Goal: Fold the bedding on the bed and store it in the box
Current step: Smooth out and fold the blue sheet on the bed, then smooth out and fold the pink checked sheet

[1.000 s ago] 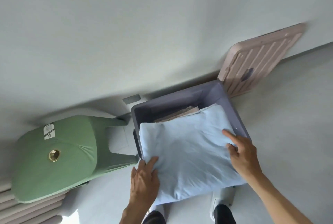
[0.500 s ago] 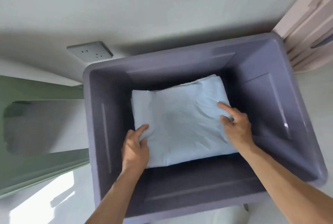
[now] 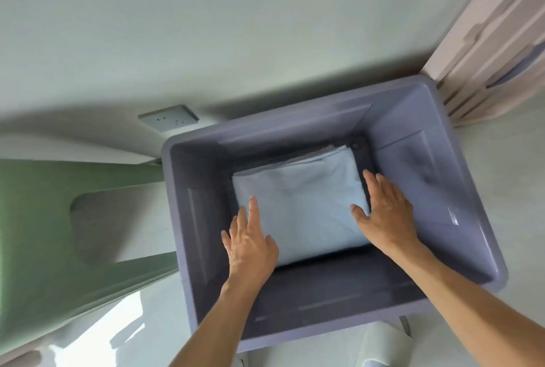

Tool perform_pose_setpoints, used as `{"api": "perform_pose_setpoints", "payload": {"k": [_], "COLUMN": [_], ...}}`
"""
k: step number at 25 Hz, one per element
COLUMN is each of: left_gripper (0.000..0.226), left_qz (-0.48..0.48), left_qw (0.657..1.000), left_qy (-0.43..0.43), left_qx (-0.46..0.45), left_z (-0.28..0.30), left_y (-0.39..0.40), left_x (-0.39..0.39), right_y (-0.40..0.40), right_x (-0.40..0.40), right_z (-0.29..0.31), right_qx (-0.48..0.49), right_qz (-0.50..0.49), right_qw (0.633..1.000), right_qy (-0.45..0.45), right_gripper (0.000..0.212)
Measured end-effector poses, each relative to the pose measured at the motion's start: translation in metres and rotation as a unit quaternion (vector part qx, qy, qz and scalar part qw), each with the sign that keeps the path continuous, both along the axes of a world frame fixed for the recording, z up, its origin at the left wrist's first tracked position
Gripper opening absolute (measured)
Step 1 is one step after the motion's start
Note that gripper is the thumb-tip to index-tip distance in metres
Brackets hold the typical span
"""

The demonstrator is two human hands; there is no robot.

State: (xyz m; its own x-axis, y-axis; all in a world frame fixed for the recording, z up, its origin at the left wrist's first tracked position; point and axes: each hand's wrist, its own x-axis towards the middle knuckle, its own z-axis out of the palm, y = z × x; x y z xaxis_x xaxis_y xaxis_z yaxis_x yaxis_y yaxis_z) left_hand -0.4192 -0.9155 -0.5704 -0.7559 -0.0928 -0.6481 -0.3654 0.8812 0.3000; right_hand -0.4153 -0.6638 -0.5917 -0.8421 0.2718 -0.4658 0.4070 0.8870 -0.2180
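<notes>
Pale blue folded bedding lay flat on the bottom of the grey box, toward its far side. I had my left hand spread flat with straight fingers over its near-left corner, and my right hand spread flat at its right edge, neither gripping anything. Left of the box stood a green stool.

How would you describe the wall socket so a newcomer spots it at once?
Start at the big grey box on the floor. Go to its far left corner, where the green stool stands beside it. The socket is the small pale plate low on the wall just beyond that corner, the only thing mounted there.
</notes>
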Motion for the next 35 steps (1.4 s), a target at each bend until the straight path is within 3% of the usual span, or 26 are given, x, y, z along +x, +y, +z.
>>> {"api": "perform_pose_setpoints", "payload": {"k": [3, 6, 9, 12, 14, 19, 22, 25, 28, 31, 35], "left_gripper": [0.087, 0.086, 0.087, 0.091, 0.091, 0.094, 0.099, 0.109, 0.108, 0.107, 0.108], "left_qz": [-0.027, -0.027, -0.089, -0.187, -0.28, -0.442, -0.514, -0.618, -0.699, -0.725, -0.76], "left_qw": [0.999, 0.995, 0.983, 0.95, 0.905, 0.796, 0.746, 0.651, 0.56, 0.502, 0.465], "left_qy": [0.016, 0.073, 0.136, 0.235, 0.3, 0.386, 0.381, 0.4, 0.396, 0.41, 0.372], "left_qx": [0.013, 0.067, 0.084, 0.083, 0.112, 0.151, 0.186, 0.186, 0.201, 0.234, 0.259], "left_z": [0.117, 0.262, 0.391, 0.498, 0.569, 0.656, 0.678, 0.685, 0.701, 0.707, 0.706], "left_y": [0.016, 0.031, 0.051, 0.064, 0.081, 0.15, 0.216, 0.291, 0.394, 0.488, 0.574], "left_x": [-0.006, -0.007, -0.001, 0.009, 0.015, 0.039, 0.086, 0.143, 0.234, 0.323, 0.406], "right_y": [-0.021, -0.033, -0.029, -0.024, -0.012, 0.025, 0.068, 0.118, 0.182, 0.239, 0.293], "right_x": [-0.003, -0.004, 0.007, 0.026, 0.06, 0.143, 0.219, 0.309, 0.421, 0.517, 0.601], "right_z": [0.115, 0.276, 0.421, 0.546, 0.621, 0.705, 0.726, 0.733, 0.734, 0.729, 0.73], "right_qx": [-0.006, 0.045, 0.087, 0.129, 0.156, 0.198, 0.209, 0.213, 0.283, 0.291, 0.277], "right_qz": [-0.034, -0.041, -0.027, -0.063, -0.131, -0.274, -0.387, -0.51, -0.597, -0.652, -0.703], "right_qw": [0.997, 0.991, 0.98, 0.971, 0.956, 0.912, 0.871, 0.804, 0.724, 0.681, 0.639], "right_qy": [0.068, 0.119, 0.177, 0.191, 0.212, 0.233, 0.221, 0.221, 0.2, 0.163, 0.147], "right_gripper": [0.076, 0.081, 0.085, 0.094, 0.099, 0.101, 0.099, 0.099, 0.101, 0.101, 0.102]}}
